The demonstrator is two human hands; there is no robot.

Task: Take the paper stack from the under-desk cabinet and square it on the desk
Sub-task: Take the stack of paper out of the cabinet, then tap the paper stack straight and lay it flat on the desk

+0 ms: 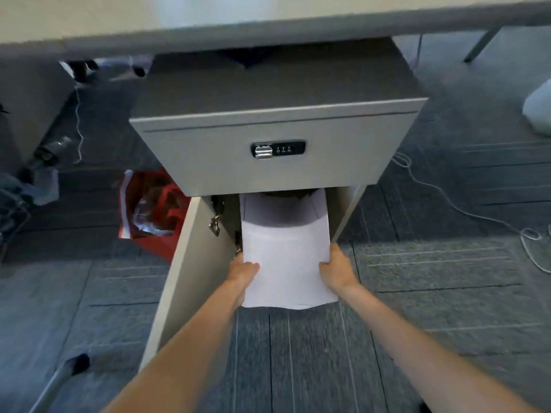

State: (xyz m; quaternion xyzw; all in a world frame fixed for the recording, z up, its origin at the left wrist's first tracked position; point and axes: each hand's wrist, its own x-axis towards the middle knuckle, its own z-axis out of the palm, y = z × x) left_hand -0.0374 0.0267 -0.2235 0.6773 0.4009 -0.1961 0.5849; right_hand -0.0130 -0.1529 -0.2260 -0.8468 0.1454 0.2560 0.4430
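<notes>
A white paper stack (286, 257) sticks halfway out of the grey under-desk cabinet (277, 162), its far end still in the shadow of the lower opening. My left hand (243, 274) grips the stack's left edge and my right hand (337, 271) grips its right edge, thumbs on top. The near edge of the sheets sags slightly above the floor. The cabinet door (185, 278) hangs open to the left. The desk (208, 22) runs across the top of the view, above the cabinet.
A combination lock (278, 149) sits on the cabinet's upper front. A red bag (155, 210) lies on the floor left of the cabinet. White cables (465, 210) trail over the grey carpet at right, and a white bag (539, 108) sits at far right.
</notes>
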